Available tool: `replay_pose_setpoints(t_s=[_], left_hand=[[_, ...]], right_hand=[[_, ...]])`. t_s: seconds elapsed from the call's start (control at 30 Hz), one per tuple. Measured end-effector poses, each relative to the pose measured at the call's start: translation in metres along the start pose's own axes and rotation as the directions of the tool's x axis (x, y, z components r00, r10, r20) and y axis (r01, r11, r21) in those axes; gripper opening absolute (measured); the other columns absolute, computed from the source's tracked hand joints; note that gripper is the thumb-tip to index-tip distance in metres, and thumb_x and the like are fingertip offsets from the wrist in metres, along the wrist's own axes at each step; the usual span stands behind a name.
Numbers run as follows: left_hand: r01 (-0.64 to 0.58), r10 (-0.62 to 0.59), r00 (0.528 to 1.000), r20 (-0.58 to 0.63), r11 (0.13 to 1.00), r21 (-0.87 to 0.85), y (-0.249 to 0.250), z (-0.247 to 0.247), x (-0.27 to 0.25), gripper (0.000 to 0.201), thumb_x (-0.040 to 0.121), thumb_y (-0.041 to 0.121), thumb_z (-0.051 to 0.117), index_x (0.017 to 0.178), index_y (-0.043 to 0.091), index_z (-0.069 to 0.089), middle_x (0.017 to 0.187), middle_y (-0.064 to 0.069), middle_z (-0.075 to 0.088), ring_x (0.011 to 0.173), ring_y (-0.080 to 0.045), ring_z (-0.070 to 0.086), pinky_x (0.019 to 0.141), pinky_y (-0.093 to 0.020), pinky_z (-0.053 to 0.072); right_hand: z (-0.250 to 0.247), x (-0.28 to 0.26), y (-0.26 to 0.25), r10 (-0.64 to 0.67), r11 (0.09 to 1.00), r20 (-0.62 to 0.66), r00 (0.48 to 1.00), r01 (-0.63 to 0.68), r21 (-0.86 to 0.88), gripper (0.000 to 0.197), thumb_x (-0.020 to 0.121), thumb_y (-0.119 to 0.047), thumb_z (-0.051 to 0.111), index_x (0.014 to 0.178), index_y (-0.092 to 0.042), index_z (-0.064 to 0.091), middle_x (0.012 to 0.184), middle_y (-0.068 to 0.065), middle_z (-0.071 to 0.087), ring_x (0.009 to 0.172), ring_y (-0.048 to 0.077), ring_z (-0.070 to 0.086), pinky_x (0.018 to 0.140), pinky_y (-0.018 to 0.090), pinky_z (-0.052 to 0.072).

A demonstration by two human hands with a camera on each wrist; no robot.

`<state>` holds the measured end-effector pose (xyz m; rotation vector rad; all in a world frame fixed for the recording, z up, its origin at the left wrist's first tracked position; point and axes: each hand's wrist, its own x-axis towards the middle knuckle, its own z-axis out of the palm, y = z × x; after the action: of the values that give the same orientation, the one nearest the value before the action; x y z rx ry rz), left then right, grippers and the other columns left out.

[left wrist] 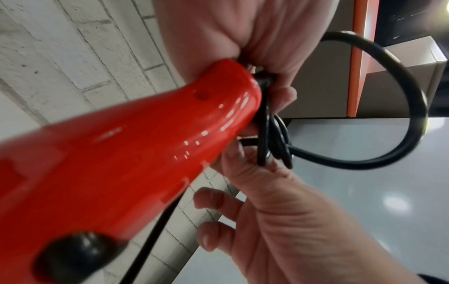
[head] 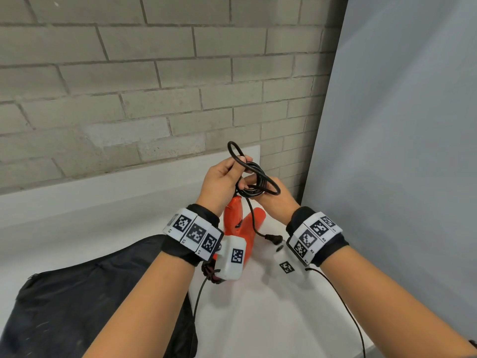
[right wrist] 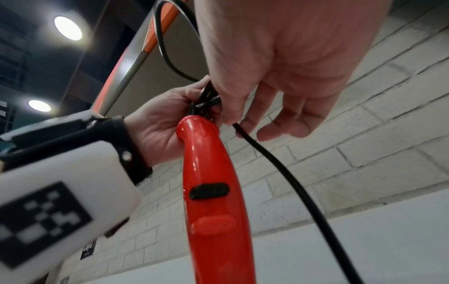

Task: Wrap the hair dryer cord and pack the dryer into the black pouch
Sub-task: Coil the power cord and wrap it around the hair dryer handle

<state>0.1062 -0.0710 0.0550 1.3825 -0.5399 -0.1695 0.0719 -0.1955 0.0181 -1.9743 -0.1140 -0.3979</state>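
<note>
The red hair dryer (head: 233, 223) stands handle-up under my hands, its lower body hidden behind my left wrist. Above the handle end (left wrist: 233, 92), my left hand (head: 240, 174) grips several coils of the black cord (head: 258, 177). My right hand (head: 254, 188) pinches the cord (right wrist: 291, 182) between thumb and forefinger beside the coils, its other fingers (right wrist: 291, 119) loose. One loop (left wrist: 401, 115) sticks out past the left hand. The plug (head: 273, 238) dangles at the cord's free end by my right wrist. The black pouch (head: 90, 306) lies flat at the lower left.
A white table (head: 258, 319) carries the pouch and dryer. A grey brick wall (head: 154, 86) rises right behind it, and a pale panel (head: 400, 125) closes off the right side. A thin black wire (head: 346, 306) trails from my right wristband across the table.
</note>
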Motion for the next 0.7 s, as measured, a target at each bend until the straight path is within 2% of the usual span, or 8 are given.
replay_pose_setpoints(t_s=[0.07,0.17,0.33,0.4,0.47,0.53,0.6,0.7], left_hand=[[-0.019,0.018,1.000,0.009,1.000,0.016,0.000,0.000,-0.002,0.027,0.095,0.016,0.042,0.111,0.004,0.060,0.047,0.011,0.058,0.042,-0.003,0.042,0.050,-0.014,0.045],[-0.037,0.037,0.999,-0.015,0.999,0.011,0.000,0.000,-0.003,0.030,0.096,0.020,0.039,0.113,0.007,0.059,0.062,0.006,0.059,0.039,-0.002,0.038,0.046,-0.011,0.039],[-0.072,0.071,0.997,-0.021,0.997,-0.017,-0.002,-0.004,-0.003,0.025,0.097,0.019,0.037,0.102,0.018,0.061,0.076,-0.003,0.054,0.040,-0.001,0.036,0.047,-0.010,0.036],[-0.083,0.083,0.997,0.001,0.997,0.000,-0.002,-0.003,-0.004,0.024,0.096,0.017,0.038,0.104,0.015,0.061,0.076,-0.003,0.054,0.041,-0.002,0.036,0.049,-0.011,0.038],[-0.090,0.090,0.996,0.015,0.996,-0.003,-0.003,0.000,-0.003,0.022,0.095,0.014,0.041,0.103,0.012,0.061,0.075,-0.003,0.055,0.041,-0.002,0.036,0.050,-0.012,0.040],[-0.096,0.096,0.995,0.026,0.995,-0.003,-0.004,0.003,-0.002,0.019,0.094,0.011,0.043,0.101,0.011,0.061,0.074,-0.002,0.055,0.041,-0.003,0.036,0.049,-0.013,0.040],[-0.100,0.100,0.994,0.036,0.995,0.008,-0.004,0.004,-0.001,0.018,0.093,0.009,0.044,0.100,0.012,0.060,0.073,0.000,0.054,0.041,-0.002,0.036,0.048,-0.013,0.039],[-0.105,0.105,0.994,0.007,0.994,0.030,-0.002,0.003,0.003,0.020,0.094,0.009,0.042,0.092,0.017,0.060,0.067,0.007,0.055,0.040,-0.001,0.037,0.046,-0.012,0.038]], right_hand=[[0.000,-0.001,0.002,0.023,0.994,-0.084,0.996,-0.031,-0.102,0.015,0.085,-0.001,0.054,0.095,-0.005,0.065,0.075,-0.003,0.061,0.065,0.000,0.054,0.065,0.014,0.045],[-0.004,0.002,0.026,0.140,0.934,-0.153,0.978,-0.182,-0.307,0.014,0.087,-0.008,0.054,0.096,-0.001,0.063,0.085,0.010,0.067,0.073,0.018,0.057,0.073,0.030,0.047],[-0.018,-0.014,0.087,0.573,0.476,-0.216,0.790,-0.536,-0.697,0.022,0.088,-0.014,0.052,0.107,-0.007,0.062,0.113,0.014,0.064,0.103,0.030,0.061,0.089,0.037,0.050],[-0.017,-0.019,0.097,0.611,0.429,-0.220,0.761,-0.552,-0.716,0.023,0.088,-0.013,0.050,0.107,-0.009,0.061,0.114,0.013,0.064,0.103,0.029,0.061,0.086,0.034,0.049],[-0.014,-0.017,0.096,0.576,0.476,-0.206,0.791,-0.530,-0.702,0.026,0.086,-0.013,0.049,0.110,-0.012,0.058,0.113,0.013,0.063,0.104,0.029,0.059,0.088,0.034,0.050],[-0.012,-0.013,0.083,0.467,0.677,-0.122,0.876,-0.443,-0.588,0.039,0.082,-0.015,0.054,0.120,-0.021,0.051,0.115,0.008,0.061,0.107,0.026,0.056,0.091,0.034,0.049],[-0.010,-0.012,0.054,0.279,0.897,0.003,0.960,-0.260,-0.359,0.049,0.081,-0.012,0.057,0.127,-0.024,0.047,0.116,-0.004,0.056,0.108,0.013,0.050,0.089,0.021,0.041],[-0.006,-0.010,0.020,0.033,0.995,0.061,0.998,-0.028,-0.092,0.030,0.086,-0.007,0.053,0.112,-0.019,0.058,0.104,-0.004,0.060,0.097,0.005,0.054,0.083,0.010,0.040]])
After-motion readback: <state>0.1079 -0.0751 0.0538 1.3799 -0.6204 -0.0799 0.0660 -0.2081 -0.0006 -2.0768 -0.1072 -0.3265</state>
